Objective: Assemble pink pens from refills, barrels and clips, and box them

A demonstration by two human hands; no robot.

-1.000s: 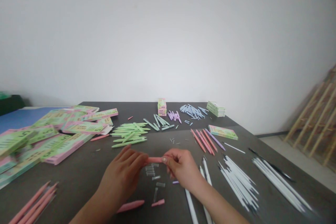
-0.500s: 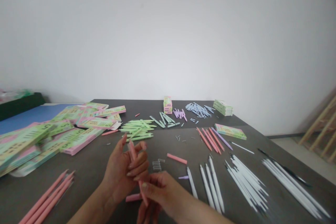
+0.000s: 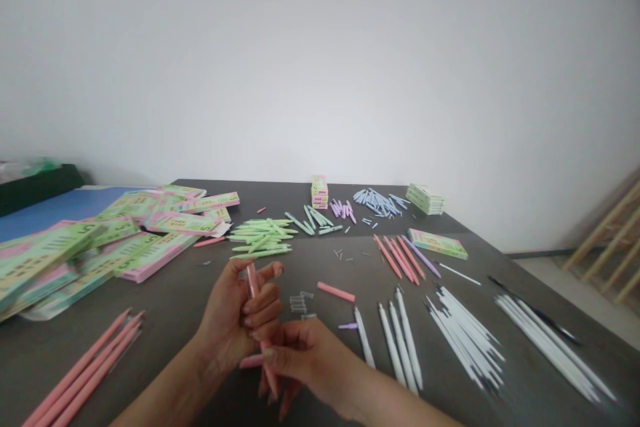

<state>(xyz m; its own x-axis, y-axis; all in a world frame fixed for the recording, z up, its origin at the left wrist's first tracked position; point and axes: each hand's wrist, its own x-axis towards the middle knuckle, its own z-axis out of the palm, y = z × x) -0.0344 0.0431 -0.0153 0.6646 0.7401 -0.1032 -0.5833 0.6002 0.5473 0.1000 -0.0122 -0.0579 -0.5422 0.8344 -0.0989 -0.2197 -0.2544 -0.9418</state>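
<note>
A pink pen (image 3: 253, 282) stands slanted between my two hands. My left hand (image 3: 227, 323) is closed, its fingers wrapped round the upper part of the barrel. Lower down, my right hand (image 3: 315, 357) pinches the same pen between thumb and fingers. Behind the hands lies a pink tube (image 3: 251, 361), partly hidden. Another pink tube (image 3: 336, 291) rests on the table past my right hand, with small clear pieces (image 3: 299, 303) beside it. A short purple piece (image 3: 348, 326) lies near a white pen (image 3: 365, 339).
Pink pens (image 3: 85, 370) lie at front left, below piled cartons (image 3: 170, 240). Green pens (image 3: 263, 237), purple pens (image 3: 343, 211) and blue pens (image 3: 377, 201) are heaped further back. White refills (image 3: 465, 337) spread to the right, near a flat carton (image 3: 439, 244).
The view has tipped slightly, so the table sits a little higher. My right hand has shifted slightly up the picture; both hands keep hold of the pink pen.
</note>
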